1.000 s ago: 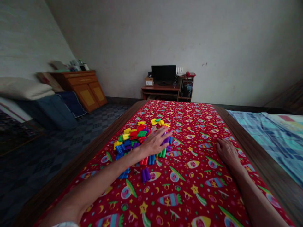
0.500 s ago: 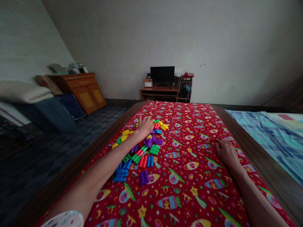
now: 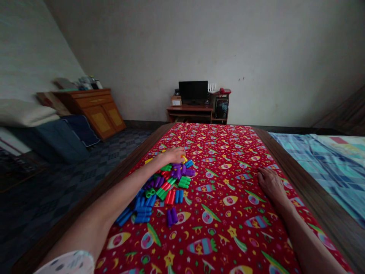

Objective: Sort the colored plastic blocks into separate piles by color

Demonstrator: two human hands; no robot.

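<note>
Near the far edge of a pile of coloured plastic tube pieces is my left hand (image 3: 174, 155), palm down with the fingers curled over. A yellow piece (image 3: 184, 158) sticks out at its fingertips; what else lies under the palm is hidden. Towards me from it lie purple pieces (image 3: 177, 172), green pieces (image 3: 184, 182), red pieces (image 3: 170, 197) and blue pieces (image 3: 143, 214). A purple pair (image 3: 172, 217) sits apart at the near side. My right hand (image 3: 270, 180) rests flat on the red patterned cloth (image 3: 219, 198), holding nothing, well right of the pile.
Brown wooden table edges (image 3: 288, 167) border the cloth. A bed with a blue checked sheet (image 3: 310, 160) stands at the right. Against the wall are a desk with a monitor (image 3: 193, 91) and a wooden cabinet (image 3: 99, 112). Blue-grey bundles (image 3: 54, 139) sit at the left.
My left hand has closed from spread fingers and come slightly nearer, over the far yellow pieces, most of which no longer show. My right hand stays put; the view has shifted slightly.
</note>
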